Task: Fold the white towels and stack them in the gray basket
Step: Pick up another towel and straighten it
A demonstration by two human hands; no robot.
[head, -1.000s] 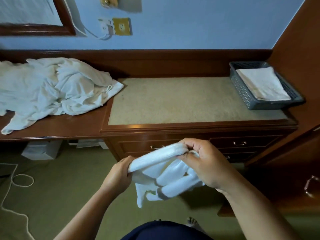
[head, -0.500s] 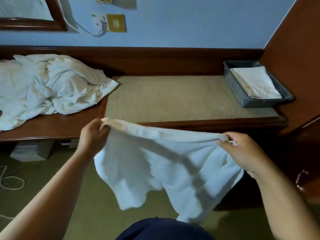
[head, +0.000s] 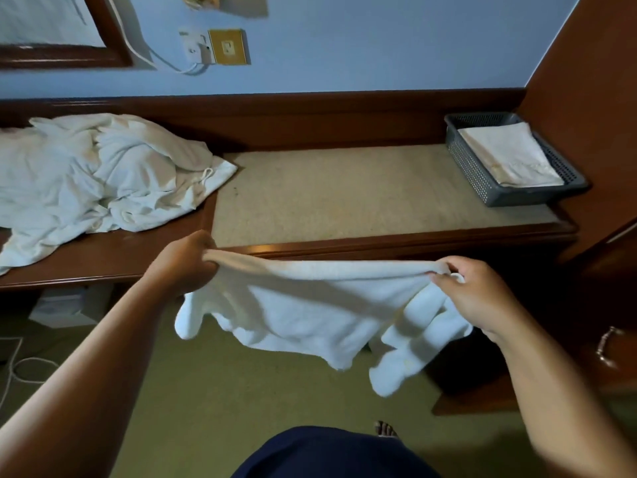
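A white towel [head: 310, 305] hangs spread out in the air just in front of the tabletop [head: 344, 194], held up by its top edge at both ends. The left grip [head: 186, 263] is clamped on the towel's left corner, fingers curled round a bunch of cloth, close to the tabletop's wooden front edge. The right grip [head: 475, 294] pinches the other end of the same edge between thumb and fingers, and extra folds of cloth dangle below that hand. Between the two the edge runs nearly level, and the rest of the towel droops in loose folds over the green floor [head: 206, 391], clear of the tabletop. At the far right corner of the tabletop, next to a wooden side panel, sits the gray basket [head: 482, 181], with one folded towel [head: 510, 153] lying flat inside it. On the lower dark wood section to the left lies a heap of crumpled towels [head: 103, 174], one corner lapping onto the beige inset. On the blue wall behind are a brass-coloured socket plate [head: 229, 46] and a white plug with a cable beside it. White boxes [head: 69, 305] stand under the left section, and a white cord [head: 20, 370] lies on the floor near them. A metal drawer handle [head: 606, 346] shows at the right edge.
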